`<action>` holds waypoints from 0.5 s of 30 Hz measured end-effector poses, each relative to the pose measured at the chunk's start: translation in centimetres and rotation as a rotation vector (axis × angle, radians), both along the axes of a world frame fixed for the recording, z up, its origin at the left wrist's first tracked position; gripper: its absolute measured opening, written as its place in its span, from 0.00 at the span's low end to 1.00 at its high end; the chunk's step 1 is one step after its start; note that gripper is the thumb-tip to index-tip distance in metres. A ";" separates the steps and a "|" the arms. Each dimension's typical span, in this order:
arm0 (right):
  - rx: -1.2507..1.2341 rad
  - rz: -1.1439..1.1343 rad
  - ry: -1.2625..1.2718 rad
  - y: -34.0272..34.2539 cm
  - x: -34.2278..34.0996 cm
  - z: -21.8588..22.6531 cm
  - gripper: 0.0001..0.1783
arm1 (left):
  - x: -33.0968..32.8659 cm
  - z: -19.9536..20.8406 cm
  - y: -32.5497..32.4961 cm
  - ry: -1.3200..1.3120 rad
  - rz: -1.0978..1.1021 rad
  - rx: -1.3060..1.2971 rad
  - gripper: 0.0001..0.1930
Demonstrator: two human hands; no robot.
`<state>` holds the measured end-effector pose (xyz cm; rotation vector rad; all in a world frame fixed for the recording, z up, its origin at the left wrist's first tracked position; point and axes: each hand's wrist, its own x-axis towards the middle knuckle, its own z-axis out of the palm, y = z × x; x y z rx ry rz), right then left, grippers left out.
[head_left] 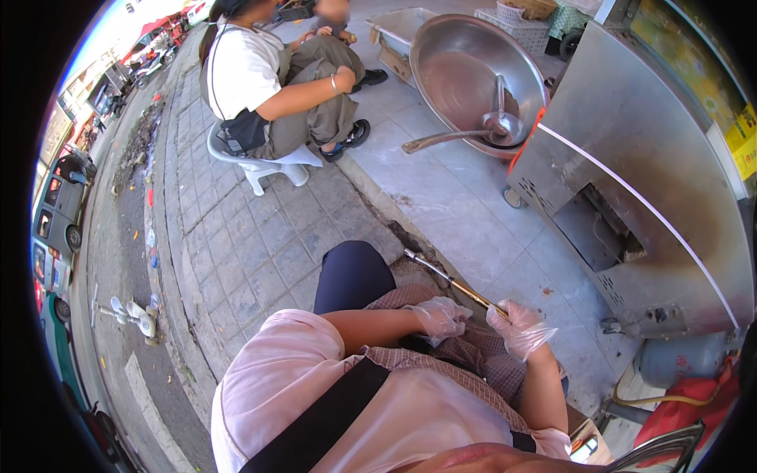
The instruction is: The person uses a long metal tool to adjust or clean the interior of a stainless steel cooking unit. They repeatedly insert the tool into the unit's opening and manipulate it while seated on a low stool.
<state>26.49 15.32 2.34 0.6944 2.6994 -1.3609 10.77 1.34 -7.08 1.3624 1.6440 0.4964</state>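
Note:
My right hand point(520, 329), in a clear plastic glove, is closed round the end of a slim metal rod point(448, 277). The rod is silver toward its far tip and gold-brown near my fingers. It slants up and left, away from my lap. My left hand point(443, 318), also in a clear glove, rests low over the checked apron point(505, 366), just left of the rod's held end. The crumpled plastic hides how its fingers lie, and nothing shows in it.
A large metal basin point(445, 67) holding a ladle point(441, 141) stands ahead. To the right are a steel stove cabinet point(631, 134) and a gas cylinder point(682, 359). A person point(256, 87) sits on a white plastic stool point(264, 168), near a child point(331, 20). Parked vehicles point(59, 209) line the left.

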 end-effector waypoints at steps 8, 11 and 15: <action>0.201 0.223 -0.156 0.2 0.1 -1.7 0.13 | 0.8 -5.0 -0.2 0.221 -0.257 0.073 0.14; 0.116 0.191 -0.172 0.4 0.2 -2.1 0.14 | 0.6 -5.8 -0.4 0.196 -0.259 0.127 0.15; 0.218 0.219 -0.158 0.6 0.3 -2.6 0.11 | 0.7 -5.2 0.0 0.181 -0.215 -0.028 0.21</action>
